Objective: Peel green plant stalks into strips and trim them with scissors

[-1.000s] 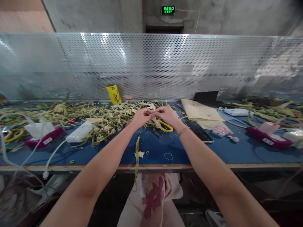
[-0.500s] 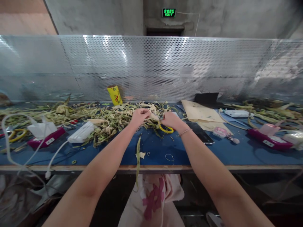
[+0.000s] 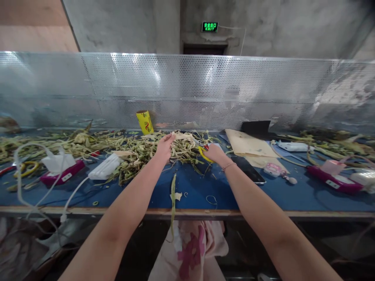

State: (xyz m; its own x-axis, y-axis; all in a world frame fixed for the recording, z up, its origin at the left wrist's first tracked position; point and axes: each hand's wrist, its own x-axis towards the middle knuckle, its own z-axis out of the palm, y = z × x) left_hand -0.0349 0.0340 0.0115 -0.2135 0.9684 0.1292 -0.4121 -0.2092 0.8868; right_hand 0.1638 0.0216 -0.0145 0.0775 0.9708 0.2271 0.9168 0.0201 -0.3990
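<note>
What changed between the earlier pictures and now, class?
The left hand, pinching a pale dry-looking strip, moved left; the right hand moved right and took hold of the yellow-handled metal scissors. The yellow printed container and black rectangular phone stayed put.

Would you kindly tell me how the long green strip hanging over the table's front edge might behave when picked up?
The green strip is probably floppy, since its lower end curves as it hangs past the table edge. Being thin and narrow, it likely feels light. With part overhanging, a small tug might slide it off.
</note>
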